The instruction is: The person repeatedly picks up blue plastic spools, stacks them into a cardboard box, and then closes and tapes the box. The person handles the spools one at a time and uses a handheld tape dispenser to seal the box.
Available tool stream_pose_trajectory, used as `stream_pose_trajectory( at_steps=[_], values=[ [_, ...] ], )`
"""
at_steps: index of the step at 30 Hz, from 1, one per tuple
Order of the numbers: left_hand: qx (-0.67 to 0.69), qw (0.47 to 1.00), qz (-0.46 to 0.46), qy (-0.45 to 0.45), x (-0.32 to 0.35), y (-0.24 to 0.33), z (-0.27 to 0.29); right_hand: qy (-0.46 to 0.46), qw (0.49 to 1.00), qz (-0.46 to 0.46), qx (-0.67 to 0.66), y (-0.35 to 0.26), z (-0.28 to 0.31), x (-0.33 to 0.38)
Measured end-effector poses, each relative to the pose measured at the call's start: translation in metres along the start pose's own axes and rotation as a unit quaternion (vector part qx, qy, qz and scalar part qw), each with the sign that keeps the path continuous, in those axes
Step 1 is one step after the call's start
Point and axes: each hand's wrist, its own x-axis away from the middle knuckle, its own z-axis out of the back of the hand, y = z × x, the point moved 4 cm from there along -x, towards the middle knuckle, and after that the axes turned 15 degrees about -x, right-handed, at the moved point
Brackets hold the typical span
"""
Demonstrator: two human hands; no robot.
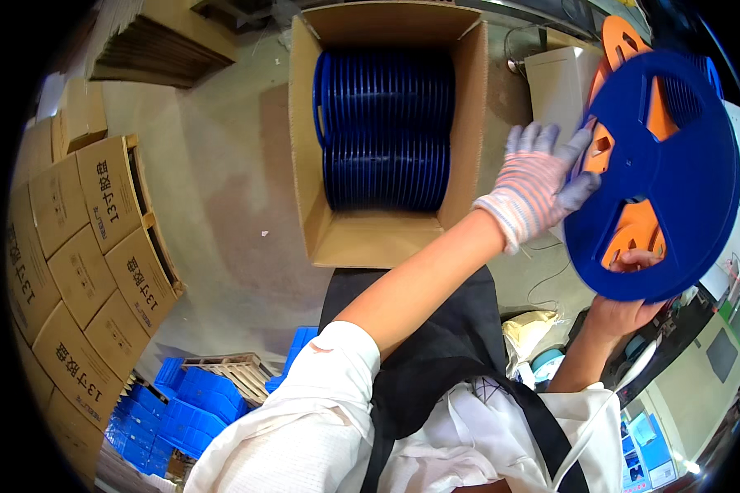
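Note:
A large blue plastic reel (692, 177), with cutouts in its face, stands tilted at the right. My bare right hand (633, 306) grips its lower rim, fingertips showing through a cutout. My left hand (538, 177), in a striped glove with grey fingertips, is at the reel's left edge. Its fingers are spread, with thumb and forefinger against or just over the rim; firm contact is unclear. Orange reels (625, 37) show behind the blue one and through its cutouts. An open cardboard box (378, 246) ahead of me holds two rows of blue reels (386, 168) on edge.
Cartons (86, 271) are stacked on a wooden pallet at the left, with flattened cardboard (160, 45) beyond. Blue plastic bins (197, 411) sit at lower left. A light-coloured machine (699, 386) stands at lower right, near a yellowish bag (528, 333). A pale box (561, 86) is behind my left hand.

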Motion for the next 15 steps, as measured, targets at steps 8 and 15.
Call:
stream_pose_trajectory(
  at_steps=[8,15],
  values=[
    [-0.316,0.934,0.166,-0.009,0.107,-0.152,0.026,-0.122,0.848,0.076,0.509,0.183,0.109,-0.070],
    [-0.290,0.811,0.503,0.073,0.201,-0.274,0.115,-0.161,0.780,-0.047,0.602,0.307,0.126,-0.028]
  ],
)
